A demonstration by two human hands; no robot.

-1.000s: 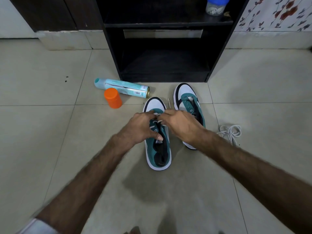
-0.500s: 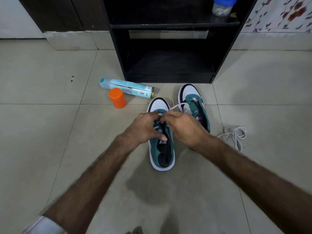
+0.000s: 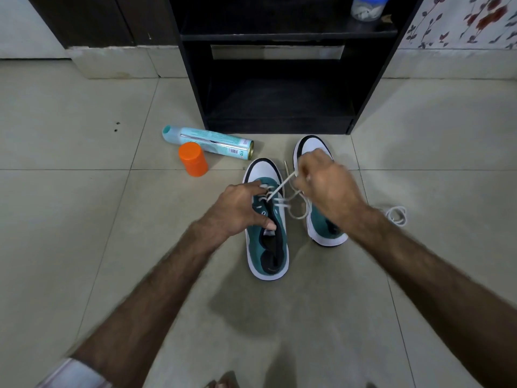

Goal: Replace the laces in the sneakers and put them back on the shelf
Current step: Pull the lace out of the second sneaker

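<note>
There were two teal-and-white sneakers on the floor, a near sneaker (image 3: 267, 242) and a far sneaker (image 3: 326, 228), and two white laces: a threaded lace (image 3: 281, 189) and a loose lace (image 3: 396, 216). There was one spray can (image 3: 208, 141), one orange cap (image 3: 193, 159), one black shelf unit (image 3: 279, 79) and one blue-lidded jar (image 3: 366, 7). Two hands showed, one left hand (image 3: 237, 211) and one right hand (image 3: 327, 183).

No legible text. The spray can (image 3: 208, 142), lying on the floor just left of the black shelf (image 3: 279, 79), carries a barcode and print too small to read.
</note>
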